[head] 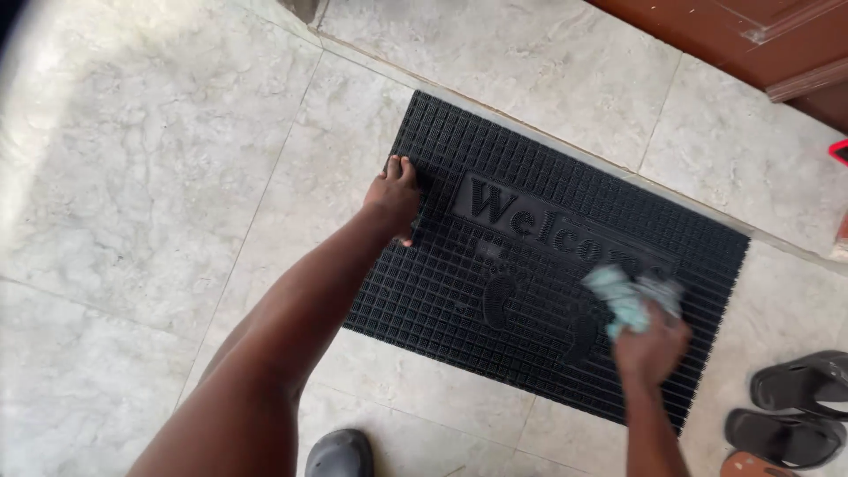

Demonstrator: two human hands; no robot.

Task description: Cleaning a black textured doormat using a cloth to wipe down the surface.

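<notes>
A black rubber doormat [530, 185] with a grid surface and raised lettering lies on the pale marble tile floor [141, 177]. My left hand [395, 196] grips the mat's left edge, fingers curled over it. My right hand [652, 349] is closed on a crumpled light blue and white cloth [629, 296], which presses on the right part of the mat. The cloth and right hand look blurred.
A brown wooden door [751, 40] stands at the top right. Dark sandals [799, 411] lie on the floor at the lower right. My dark shoe [340, 455] shows at the bottom edge. A small red object [839, 150] sits at the right edge.
</notes>
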